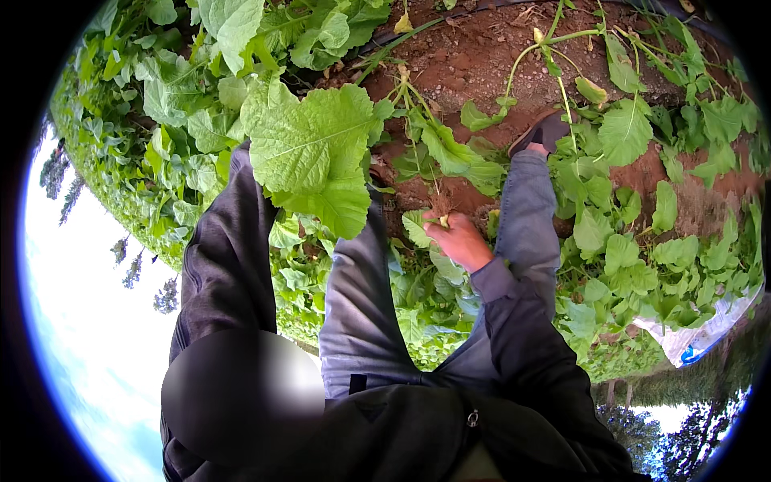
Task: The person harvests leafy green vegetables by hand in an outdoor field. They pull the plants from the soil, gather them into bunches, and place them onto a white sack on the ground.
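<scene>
My right hand (461, 240) is closed, low between my knees, around a pale yellowish stem end (444, 220). Brown thread-like roots (441, 202) stick up just above its fingers. Around it are green leafy plants, with a drooping leaf (447, 147) above the roots. My left arm, in a dark sleeve (229, 241), reaches up the left side; its hand is out of view behind leaves. A large, broad green leaf (313, 144) with clear veins stands at the end of that sleeve. Whether my left hand holds it cannot be told.
Reddish-brown soil (464, 66) lies ahead, crossed by leafy stalks (563, 39) at the upper right. Dense leafy plants (144, 120) fill the left. My shoe (545, 129) rests on the soil. A white plastic sack (692, 337) with blue marks lies among leaves at the right.
</scene>
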`<state>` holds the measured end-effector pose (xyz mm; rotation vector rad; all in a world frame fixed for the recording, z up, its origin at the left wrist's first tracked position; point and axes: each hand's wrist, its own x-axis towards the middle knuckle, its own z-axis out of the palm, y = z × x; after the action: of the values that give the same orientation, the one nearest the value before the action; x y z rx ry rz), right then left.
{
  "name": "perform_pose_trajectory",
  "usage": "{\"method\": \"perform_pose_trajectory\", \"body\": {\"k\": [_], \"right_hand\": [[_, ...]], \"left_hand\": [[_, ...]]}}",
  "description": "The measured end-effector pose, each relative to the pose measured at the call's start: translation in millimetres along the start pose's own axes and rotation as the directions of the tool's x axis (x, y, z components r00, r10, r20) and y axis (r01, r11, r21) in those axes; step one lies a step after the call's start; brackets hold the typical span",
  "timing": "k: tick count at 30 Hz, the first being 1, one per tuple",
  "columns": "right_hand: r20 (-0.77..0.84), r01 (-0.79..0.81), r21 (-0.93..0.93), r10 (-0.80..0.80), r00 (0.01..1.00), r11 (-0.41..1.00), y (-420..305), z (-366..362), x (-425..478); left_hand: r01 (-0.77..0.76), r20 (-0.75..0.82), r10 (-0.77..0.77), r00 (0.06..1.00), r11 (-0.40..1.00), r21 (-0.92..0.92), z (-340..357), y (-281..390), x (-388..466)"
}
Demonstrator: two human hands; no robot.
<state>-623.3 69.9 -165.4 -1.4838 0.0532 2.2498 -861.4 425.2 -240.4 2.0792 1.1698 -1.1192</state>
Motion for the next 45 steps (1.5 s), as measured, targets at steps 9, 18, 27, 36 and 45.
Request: {"method": "perform_pose_trajectory", "body": {"k": [9,18,27,36,45], "right_hand": [[-0.007,0.180,-0.511,-0.213,0.977,0.840,24.8,5.0,0.5],[-0.060,0.352,-0.603,-0.480,0.875,0.716,-13.9,55.3,81.2],[-0.099,0.513,-0.567,-0.672,0.734,0.644,-103.6,79.9,158.9],[-0.139,0.538,-0.472,-0.662,0.737,0.698,-130.5,71.6,249.4],[-0.422,0.025,-0.212,-0.115,0.899,0.977,-148.3,174.9,335.8]], "left_hand": [[0.164,-0.270,-0.311,0.911,0.875,-0.455,67.6,74.4,-65.2],[-0.179,-0.493,-0.101,0.864,0.855,-0.488,36.0,58.8,-85.9],[0.066,0.011,-0.102,0.995,0.551,-0.832,22.2,-134.3,-34.1],[0.293,0.376,-0.249,0.892,-0.314,-0.903,89.4,-76.6,-135.7],[-0.030,0.054,-0.354,0.934,-0.229,-0.973,108.6,-25.5,-175.4]]}}
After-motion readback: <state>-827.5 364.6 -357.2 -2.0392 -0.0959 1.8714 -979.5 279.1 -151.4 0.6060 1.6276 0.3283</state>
